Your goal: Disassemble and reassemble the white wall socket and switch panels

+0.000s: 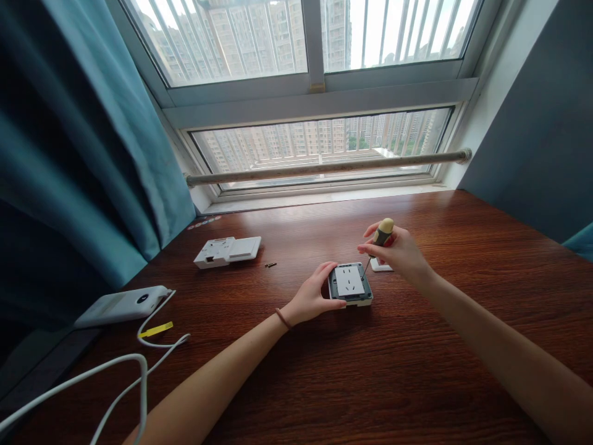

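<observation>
A wall socket (349, 281) with a white face and dark grey frame lies face up on the brown wooden table. My left hand (315, 292) grips its left side, thumb along the near edge and fingers at the far left corner. In my right hand (402, 253) is a screwdriver (382, 233) with a yellow and dark handle, tilted, its thin shaft pointing down to the socket's right side. Whether the tip sits in a screw is too small to tell. Behind the right hand, a white plate (380, 266) is partly hidden.
Left of the socket lie several small screws (270, 265) and more white socket parts (227, 251). A white power strip-like device (125, 306), a white cable (144, 371) and a yellow strip (157, 329) are at the left. A window with a rail (324, 168) stands behind, beside a blue curtain (83, 136).
</observation>
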A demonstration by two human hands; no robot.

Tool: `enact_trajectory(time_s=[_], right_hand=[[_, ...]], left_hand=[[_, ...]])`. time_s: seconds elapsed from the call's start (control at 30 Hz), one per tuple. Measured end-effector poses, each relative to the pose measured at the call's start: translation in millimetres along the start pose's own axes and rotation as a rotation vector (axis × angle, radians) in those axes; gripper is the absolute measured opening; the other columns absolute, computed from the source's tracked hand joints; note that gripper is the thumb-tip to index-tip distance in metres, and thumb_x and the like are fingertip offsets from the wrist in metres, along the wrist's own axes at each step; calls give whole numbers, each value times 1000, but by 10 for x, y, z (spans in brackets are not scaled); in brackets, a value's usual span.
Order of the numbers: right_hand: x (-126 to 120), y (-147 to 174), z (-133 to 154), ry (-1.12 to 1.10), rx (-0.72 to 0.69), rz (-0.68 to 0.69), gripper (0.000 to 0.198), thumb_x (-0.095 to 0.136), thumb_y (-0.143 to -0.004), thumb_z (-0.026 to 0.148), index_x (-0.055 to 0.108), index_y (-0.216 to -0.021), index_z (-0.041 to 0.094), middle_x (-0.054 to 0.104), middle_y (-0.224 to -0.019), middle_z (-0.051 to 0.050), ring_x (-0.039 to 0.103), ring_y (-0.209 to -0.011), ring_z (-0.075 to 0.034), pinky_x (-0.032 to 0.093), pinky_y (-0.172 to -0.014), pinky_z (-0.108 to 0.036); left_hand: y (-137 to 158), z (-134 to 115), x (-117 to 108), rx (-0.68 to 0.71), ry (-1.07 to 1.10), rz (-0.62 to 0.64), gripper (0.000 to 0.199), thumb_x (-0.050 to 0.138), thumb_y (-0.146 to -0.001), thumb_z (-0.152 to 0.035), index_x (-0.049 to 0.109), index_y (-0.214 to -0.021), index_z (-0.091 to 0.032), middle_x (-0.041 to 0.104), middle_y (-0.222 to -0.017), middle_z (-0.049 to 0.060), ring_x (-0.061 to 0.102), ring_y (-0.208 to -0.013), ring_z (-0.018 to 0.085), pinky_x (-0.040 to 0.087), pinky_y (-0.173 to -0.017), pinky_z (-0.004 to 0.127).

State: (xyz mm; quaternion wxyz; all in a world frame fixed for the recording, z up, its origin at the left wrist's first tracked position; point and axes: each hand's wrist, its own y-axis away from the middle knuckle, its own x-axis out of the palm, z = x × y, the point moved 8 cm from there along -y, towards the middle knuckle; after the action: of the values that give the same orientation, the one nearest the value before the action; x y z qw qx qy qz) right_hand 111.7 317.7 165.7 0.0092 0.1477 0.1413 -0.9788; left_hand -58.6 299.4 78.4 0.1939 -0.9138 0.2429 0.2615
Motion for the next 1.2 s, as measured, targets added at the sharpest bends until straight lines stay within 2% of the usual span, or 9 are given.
enact_trajectory(time_s=[0.1,0.17,0.23,0.37,0.47,0.63,0.87,1.07,1.2], right_hand=[[81,36,3,-126,181,405,34,73,-59,29,61,-88,15,68,-86,-8,64,-66,-17,53,-57,-29],[45,54,-5,-143,224,459,34,73,-60,29,62,-89,14,68,-86,-8,66,-69,-19,54,-62,-32],[-26,15,-28,-41,166,323,28,71,-62,32,62,-81,14,67,-74,-6,65,-61,-19,52,-56,-31],[-160,28,74,440,-119,-231,24,66,-64,36,53,-57,18,54,-49,1,54,-47,-14,41,-47,-27],[-91,79,136,533,-224,-355,22,65,-66,34,53,-57,18,55,-53,1,50,-50,-13,38,-51,-27],[42,-46,6,10,4,158,47,69,-66,33,54,-108,18,67,-88,-7,53,-53,-10,37,-41,-21],[-74,-20,16,-206,194,508,43,73,-63,26,59,-102,17,67,-98,-11,65,-66,-17,54,-61,-32],[60,19,52,-46,108,332,32,78,-54,25,52,-71,17,65,-69,-1,60,-53,-13,48,-45,-23],[-14,32,123,242,-50,-49,29,72,-60,33,49,-68,19,59,-59,1,55,-47,-12,42,-43,-23]], left_hand=[[1,7,-6,-13,-5,-4,79,74,-61,-36,38,-130,-21,38,-135,9,36,-125,25,28,-107,39],[4,19,-8,-22,-11,-5,80,74,-60,-37,38,-130,-21,38,-135,9,36,-125,25,28,-107,39],[7,24,-6,-21,-11,-5,80,74,-61,-37,38,-130,-21,38,-135,9,36,-125,25,28,-107,38],[7,17,-4,-16,-4,-7,80,74,-61,-37,37,-131,-21,37,-136,9,36,-125,25,28,-107,37],[6,1,-5,-26,-8,-8,80,74,-60,-36,37,-130,-21,37,-135,9,36,-125,26,28,-106,37],[7,-54,-16,-6,-17,-16,78,73,-61,-37,38,-129,-21,40,-132,9,38,-123,25,30,-105,36],[9,-8,-15,-13,-20,-24,81,74,-60,-38,37,-129,-20,40,-132,9,39,-121,25,31,-104,36],[14,-7,-12,-3,-4,-23,79,74,-60,-37,38,-128,-20,41,-130,9,41,-120,26,32,-103,37],[6,-9,-16,-3,-20,-21,80,74,-60,-37,37,-128,-20,40,-131,9,39,-121,25,31,-104,36]])
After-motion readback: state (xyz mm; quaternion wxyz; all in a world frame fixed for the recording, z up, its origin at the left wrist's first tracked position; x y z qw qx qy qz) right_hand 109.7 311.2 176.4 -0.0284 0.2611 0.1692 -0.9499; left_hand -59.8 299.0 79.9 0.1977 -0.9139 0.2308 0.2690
